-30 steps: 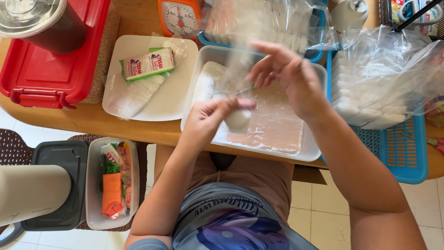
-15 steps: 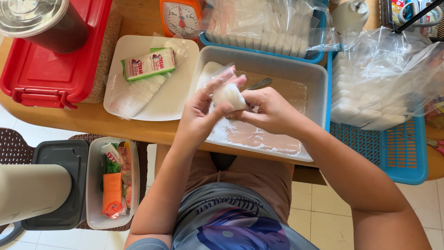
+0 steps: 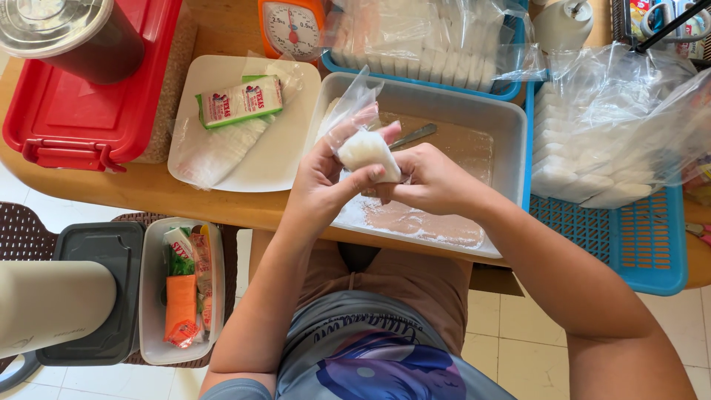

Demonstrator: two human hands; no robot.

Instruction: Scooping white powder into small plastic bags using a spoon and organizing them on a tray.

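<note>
Pinching a white lump (image 3: 368,152) in its clear plastic bag (image 3: 348,104), the left hand (image 3: 322,185) has its fingers clamped on it (thumb below). At three o'clock, the right hand (image 3: 433,181) grips the lump's lower edge, above the grey tray (image 3: 511,141).

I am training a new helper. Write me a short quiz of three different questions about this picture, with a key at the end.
1. True or false: both hands hold the small clear bag with the white lump over the grey tray.
2. Which thing lies on the white plate? A) a metal spoon B) a green and white packet C) an orange scale
3. Fill in: the orange scale stands just beyond the white ____.

Key
1. True: left hand and right hand both grip the small clear bag above the grey tray.
2. B: the green and white packet lies on the white plate.
3. plate; orange scale.
</note>
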